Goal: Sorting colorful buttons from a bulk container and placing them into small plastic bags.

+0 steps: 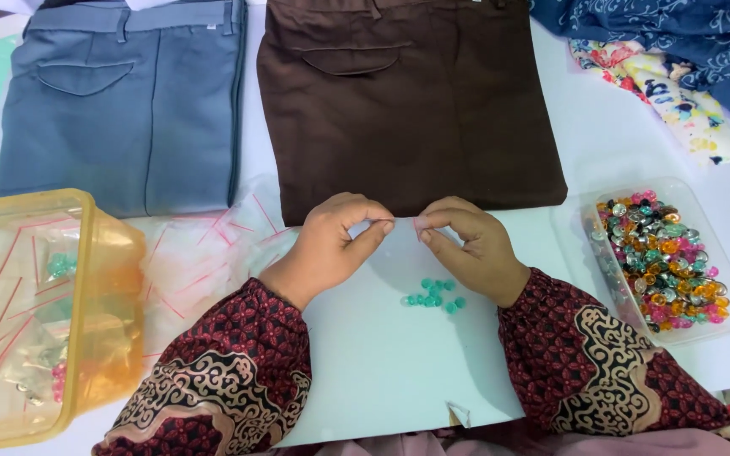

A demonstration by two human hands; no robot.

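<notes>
Both hands, left (pixel 331 241) and right (pixel 466 245), pinch the mouth of a small clear zip bag (pixel 403 224) just above a cluster of green beads (pixel 434 294), seemingly opening it for filling, with folded brown trousers (pixel 407 101) beyond, a tray of mixed beads (pixel 665 262) right, an amber box (pixel 86 253) left.

Two bare hands in shot, the left hand (pixel 331 241) and the right hand (pixel 471 247), no rings or watch showing. Both arms wear long sleeves, the left sleeve (pixel 213 380) and the right sleeve (pixel 610 363), in dark maroon batik with a fine red and black lattice print. Broad tan and black scroll motifs curl across each forearm. Cuffs sit snug at the wrists. Pinkish cloth shows below.
</notes>
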